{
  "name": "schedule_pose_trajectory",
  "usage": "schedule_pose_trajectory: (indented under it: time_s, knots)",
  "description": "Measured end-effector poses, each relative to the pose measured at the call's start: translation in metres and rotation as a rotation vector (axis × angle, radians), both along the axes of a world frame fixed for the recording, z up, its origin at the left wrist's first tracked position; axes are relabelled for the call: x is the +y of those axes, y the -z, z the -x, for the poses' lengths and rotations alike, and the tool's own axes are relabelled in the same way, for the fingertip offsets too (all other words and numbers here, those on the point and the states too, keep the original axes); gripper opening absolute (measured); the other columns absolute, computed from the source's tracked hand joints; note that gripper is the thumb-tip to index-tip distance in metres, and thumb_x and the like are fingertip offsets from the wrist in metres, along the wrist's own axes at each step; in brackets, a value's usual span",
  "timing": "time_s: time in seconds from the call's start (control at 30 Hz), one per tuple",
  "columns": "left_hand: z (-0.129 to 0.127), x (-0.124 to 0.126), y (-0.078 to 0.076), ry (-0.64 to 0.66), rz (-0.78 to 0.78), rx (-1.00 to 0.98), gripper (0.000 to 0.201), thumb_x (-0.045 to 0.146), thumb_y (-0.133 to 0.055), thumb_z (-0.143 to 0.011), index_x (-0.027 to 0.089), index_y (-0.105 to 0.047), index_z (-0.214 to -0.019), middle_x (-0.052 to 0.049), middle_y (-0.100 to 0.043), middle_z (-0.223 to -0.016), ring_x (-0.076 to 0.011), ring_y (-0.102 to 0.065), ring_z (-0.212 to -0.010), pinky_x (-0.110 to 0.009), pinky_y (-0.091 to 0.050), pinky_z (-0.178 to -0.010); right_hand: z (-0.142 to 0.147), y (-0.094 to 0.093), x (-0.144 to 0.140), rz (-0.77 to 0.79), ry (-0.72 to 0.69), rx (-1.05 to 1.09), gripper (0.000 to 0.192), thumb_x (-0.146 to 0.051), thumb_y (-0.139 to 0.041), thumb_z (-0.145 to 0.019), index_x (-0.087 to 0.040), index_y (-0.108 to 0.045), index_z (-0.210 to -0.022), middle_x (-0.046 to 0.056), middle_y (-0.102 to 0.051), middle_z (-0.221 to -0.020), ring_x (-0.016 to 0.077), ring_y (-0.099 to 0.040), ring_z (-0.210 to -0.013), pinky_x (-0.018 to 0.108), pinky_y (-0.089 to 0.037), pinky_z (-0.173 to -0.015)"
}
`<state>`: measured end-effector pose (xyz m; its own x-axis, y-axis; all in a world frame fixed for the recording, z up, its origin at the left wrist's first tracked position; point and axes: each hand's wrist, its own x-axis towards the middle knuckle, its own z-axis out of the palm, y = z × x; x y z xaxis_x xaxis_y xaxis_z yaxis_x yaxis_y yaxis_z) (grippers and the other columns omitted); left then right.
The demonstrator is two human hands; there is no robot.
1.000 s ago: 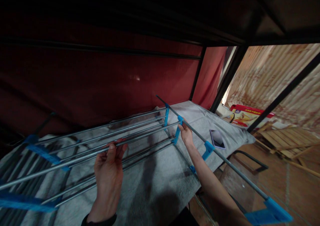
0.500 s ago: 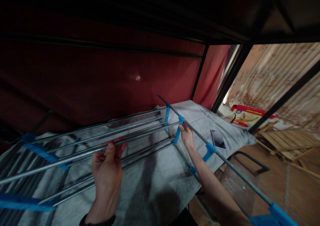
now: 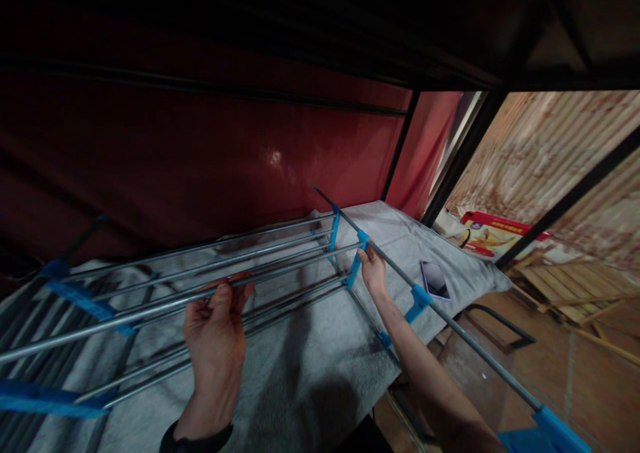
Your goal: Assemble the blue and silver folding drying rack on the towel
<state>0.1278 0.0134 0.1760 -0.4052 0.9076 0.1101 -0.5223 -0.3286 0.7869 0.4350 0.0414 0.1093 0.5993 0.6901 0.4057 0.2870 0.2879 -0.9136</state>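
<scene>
Tight squeeze under the bunk
Rack (image 3: pixel 210 266) bars block the left; open blanket (image 3: pixel 320 366) near, phone (image 3: pixel 434 279) far right.

My left hand (image 3: pixel 215 343) is showing bare from fingertips to wrist, where the edge of a dark, close-fitting cuff (image 3: pixel 197 437) is wrapping it at the frame's bottom. My right hand (image 3: pixel 374 271) is appearing bare as well, and its forearm is running uncovered, no sleeve reaching it. I am wearing no rings, watch or gloves.

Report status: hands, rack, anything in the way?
Left hand grips a rack rail. Right hand grips the side pole. Phone lies beside, apart.
</scene>
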Motion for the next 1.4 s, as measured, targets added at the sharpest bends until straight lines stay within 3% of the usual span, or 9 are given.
schedule_pose_trajectory:
  time_s: [0.3, 0.47, 0.53, 0.63, 0.77, 0.87, 0.97, 1.13, 1.4]
  knots:
    - [0.002, 0.005, 0.016, 0.016, 0.015, -0.085, 0.043, 0.037, -0.100, -0.062, 0.020, -0.064, -0.079, 0.006, -0.072, -0.077, -0.0139, -0.074, -0.078, -0.032, -0.065, -0.081, -0.010, 0.017, 0.007, 0.039, 0.069, -0.066, 0.050, -0.053, -0.059, -0.084, -0.019, -0.074, -0.117, 0.010, -0.078, -0.117, 0.0285, -0.067, -0.120, 0.052, -0.046, -0.117]
    - [0.000, 0.000, 0.015, 0.097, 0.009, -0.112, 0.040, 0.043, -0.095, -0.070, 0.020, -0.066, -0.084, -0.002, -0.078, -0.088, -0.0178, -0.076, -0.090, -0.033, -0.063, -0.085, -0.022, 0.027, 0.007, 0.093, 0.095, -0.064, 0.055, -0.058, -0.063, -0.079, -0.018, -0.075, -0.114, 0.016, -0.077, -0.118, 0.0341, -0.068, -0.122, 0.054, -0.046, -0.116]
    - [0.002, 0.001, 0.014, 0.133, 0.027, -0.122, 0.040, 0.045, -0.094, -0.071, 0.019, -0.067, -0.087, -0.005, -0.079, -0.093, -0.0178, -0.076, -0.090, -0.033, -0.062, -0.086, -0.021, 0.036, 0.004, 0.097, 0.057, -0.078, 0.057, -0.055, -0.063, -0.081, -0.019, -0.070, -0.125, 0.016, -0.074, -0.124, 0.0328, -0.068, -0.118, 0.054, -0.048, -0.113]
    - [0.008, 0.002, 0.016, 0.162, 0.076, -0.134, 0.044, 0.048, -0.096, -0.068, 0.018, -0.069, -0.086, -0.005, -0.079, -0.092, -0.0155, -0.074, -0.081, -0.033, -0.062, -0.084, -0.005, 0.051, -0.017, 0.088, 0.110, -0.162, 0.071, -0.050, -0.066, -0.082, -0.021, -0.056, -0.146, 0.017, -0.062, -0.140, 0.0312, -0.063, -0.124, 0.053, -0.050, -0.110]
    - [0.013, -0.001, 0.020, 0.161, 0.101, -0.125, 0.048, 0.049, -0.097, -0.065, 0.018, -0.071, -0.089, -0.002, -0.075, -0.089, -0.0152, -0.073, -0.077, -0.031, -0.061, -0.077, 0.040, 0.059, -0.058, 0.063, 0.087, -0.292, 0.065, -0.045, -0.061, -0.090, -0.020, -0.052, -0.149, 0.019, -0.053, -0.141, 0.0320, -0.058, -0.125, 0.057, -0.051, -0.107]
    - [0.013, -0.004, 0.021, 0.170, 0.101, -0.099, 0.050, 0.052, -0.096, -0.065, 0.018, -0.071, -0.092, -0.001, -0.072, -0.087, -0.0175, -0.075, -0.081, -0.030, -0.059, -0.075, 0.071, 0.040, -0.075, -0.014, -0.041, -0.412, 0.048, -0.040, -0.056, -0.097, -0.022, -0.059, -0.142, 0.016, -0.056, -0.136, 0.0308, -0.057, -0.127, 0.057, -0.051, -0.107]
    - [0.013, -0.004, 0.023, 0.173, 0.119, -0.074, 0.051, 0.056, -0.095, -0.065, 0.018, -0.067, -0.087, -0.001, -0.071, -0.083, -0.0179, -0.075, -0.081, -0.028, -0.057, -0.072, 0.093, 0.005, -0.077, -0.139, -0.101, -0.508, 0.036, -0.033, -0.054, -0.100, -0.024, -0.065, -0.133, 0.014, -0.059, -0.134, 0.0293, -0.057, -0.130, 0.057, -0.048, -0.112]
    - [0.012, -0.002, 0.023, 0.171, 0.120, -0.060, 0.053, 0.058, -0.094, -0.064, 0.019, -0.061, -0.081, 0.000, -0.069, -0.078, -0.0161, -0.072, -0.075, -0.027, -0.055, -0.069, 0.128, -0.045, -0.067, -0.238, -0.232, -0.615, 0.033, -0.027, -0.048, -0.103, -0.026, -0.066, -0.131, 0.012, -0.062, -0.134, 0.0273, -0.058, -0.132, 0.056, -0.047, -0.116]
    - [0.024, -0.027, 0.029, 0.121, 0.200, 0.024, 0.043, 0.049, -0.091, -0.070, 0.021, -0.065, -0.090, -0.003, -0.072, -0.084, -0.0175, -0.070, -0.075, -0.030, -0.054, -0.070, 0.189, -0.069, -0.052, -0.264, -0.479, -0.702, 0.043, -0.022, -0.043, -0.103, -0.030, -0.063, -0.141, 0.010, -0.056, -0.149, 0.0258, -0.052, -0.143, 0.054, -0.043, -0.123]
